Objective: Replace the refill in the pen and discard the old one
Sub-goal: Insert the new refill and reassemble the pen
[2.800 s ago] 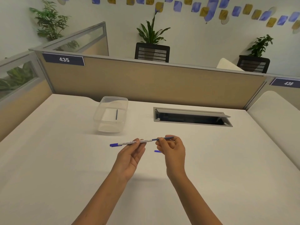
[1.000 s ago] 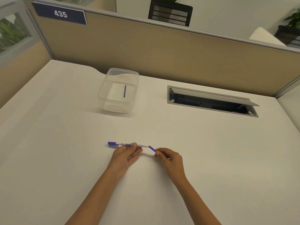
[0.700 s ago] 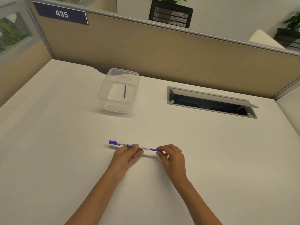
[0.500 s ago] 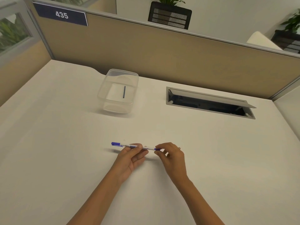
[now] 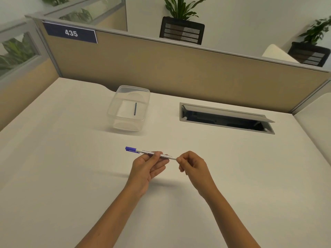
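From the head camera, your left hand (image 5: pixel 149 167) pinches the middle of the pen (image 5: pixel 152 153), fingers closed around the white barrel, with the blue cap end pointing left and a little away from you. Your right hand (image 5: pixel 192 165) is closed at the barrel's right end, fingertips bunched right where the barrel stops. What has changed: a second ago a short blue piece stood out at an angle between your right fingers and the barrel, then lined up with it, and now none of it shows, since the white barrel runs straight into your fingertips. That suggests the blue end piece has been pushed or twisted home (your fingers hide the joint itself, so I cannot tell whether it is fully seated). You have also lifted the pen slightly off the desk (image 5: pixel 71 158) and tipped your head up, so more of the divider and the plants behind it is in view. Far and to the left, well apart from your hands, the clear tub (image 5: pixel 114 111) sits where it was, with a thin dark stick (image 5: pixel 135 108) lying in it, most likely the old refill, already discarded. If so, the task is nearly finished: you probably only need to tighten that end and check that the pen holds together.
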{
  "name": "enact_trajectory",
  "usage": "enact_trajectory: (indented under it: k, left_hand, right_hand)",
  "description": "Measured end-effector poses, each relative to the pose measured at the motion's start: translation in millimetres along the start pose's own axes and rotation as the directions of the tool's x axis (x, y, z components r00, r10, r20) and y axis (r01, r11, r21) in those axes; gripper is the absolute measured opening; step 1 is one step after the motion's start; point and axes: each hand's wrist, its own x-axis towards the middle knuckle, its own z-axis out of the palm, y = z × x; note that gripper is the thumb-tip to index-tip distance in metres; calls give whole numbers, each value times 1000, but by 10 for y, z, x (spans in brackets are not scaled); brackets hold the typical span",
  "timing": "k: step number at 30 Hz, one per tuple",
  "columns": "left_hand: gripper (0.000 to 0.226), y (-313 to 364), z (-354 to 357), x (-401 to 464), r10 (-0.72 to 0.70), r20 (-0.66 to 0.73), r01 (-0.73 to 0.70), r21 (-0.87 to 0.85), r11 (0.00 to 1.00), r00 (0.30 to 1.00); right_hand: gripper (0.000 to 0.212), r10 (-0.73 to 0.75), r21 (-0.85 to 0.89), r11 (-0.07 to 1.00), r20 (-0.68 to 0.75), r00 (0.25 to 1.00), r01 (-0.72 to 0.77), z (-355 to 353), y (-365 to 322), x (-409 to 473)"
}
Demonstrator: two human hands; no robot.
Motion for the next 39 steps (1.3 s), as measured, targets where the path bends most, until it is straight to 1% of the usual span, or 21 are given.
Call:
enact_trajectory:
  k: [2, 3, 6, 9, 11, 13, 15, 16, 17, 18, 20, 22, 23, 25, 27, 31, 33, 34, 36, 37, 39]
  left_hand:
    - [15, 37, 50, -33, 32, 8, -32, 10, 999, 999]
    - [14, 55, 72, -47, 48, 14, -48, 15, 999, 999]
    - [14, 93, 135, -91, 105, 40, -106, 29, 994, 994]
    - [12, 109, 198, -134, 133, 37, -135, 52, 989, 990]
    - [11, 115, 250, -150, 130, 16, -131, 51, 990, 991]
    - [11, 121, 299, -160, 117, 9, -117, 38, 992, 993]
    - [12, 137, 334, -170, 107, 19, -107, 24, 994, 994]
    - [12, 147, 345, -174, 109, 27, -110, 22, 994, 994]
    - [12, 159, 352, -178, 118, 36, -119, 25, 993, 992]
    - [13, 169, 357, -180, 131, 46, -133, 31, 991, 990]
    - [13, 187, 359, -186, 160, 66, -164, 50, 985, 985]
    - [12, 196, 358, -193, 189, 93, -197, 79, 977, 978]
    - [12, 198, 358, -198, 201, 105, -211, 97, 973, 974]
    - [12, 205, 356, -208, 221, 123, -237, 137, 962, 967]
    - [12, 214, 358, -212, 234, 128, -254, 175, 951, 964]
    - [11, 220, 387, -211, 224, 92, -238, 201, 950, 970]
    - [11, 223, 411, -204, 203, 59, -211, 203, 956, 977]
    - [11, 225, 422, -202, 187, 46, -193, 193, 962, 981]
    - [12, 237, 439, -201, 152, 29, -155, 153, 976, 988]
    - [12, 241, 445, -202, 136, 27, -138, 128, 982, 990]
    - [12, 247, 454, -207, 103, 29, -105, 70, 992, 994]
  right_hand:
    - [11, -33, 24, 999, 13, 999, 33, -43, -56, -21]
    - [12, -17, 37, 999, 23, 1000, 16, -65, -86, -31]
    - [32, 94, 84, 991, 101, 990, -103, -128, -162, -45]
    - [32, 94, 113, 988, 114, 989, -107, -166, -194, -57]
    - [25, 29, 23, 999, 55, 998, -30, -172, -196, -69]
    - [20, -106, -127, 987, -17, 994, 103, -173, -208, -90]
    - [17, -259, -264, 935, -51, 964, 237, -180, -225, -110]
    - [16, -305, -294, 915, -57, 951, 275, -187, -232, -119]
    - [14, -310, -292, 915, -62, 949, 280, -194, -241, -127]
    - [14, -270, -245, 937, -61, 961, 248, -204, -253, -128]
    - [23, -81, -34, 996, 14, 997, 82, -232, -302, -124]
    - [34, 96, 176, 976, 169, 981, -126, -287, -354, -115]
    - [34, 147, 252, 945, 234, 961, -207, -314, -369, -108]
    - [31, 189, 345, 892, 305, 933, -294, -351, -371, -98]
    - [28, 198, 364, 877, 319, 927, -313, -351, -362, -88]
    - [26, 154, 224, 953, 226, 962, -205, -302, -343, -85]
    - [22, 79, 80, 993, 129, 988, -90, -268, -336, -91]
    - [19, 17, -29, 999, 71, 997, -15, -252, -329, -98]
    - [15, -181, -263, 950, -26, 983, 168, -221, -307, -112]
    - [13, -299, -366, 893, -50, 953, 262, -210, -294, -120]
    - [7, -509, -530, 743, -52, 859, 408, -201, -274, -141]
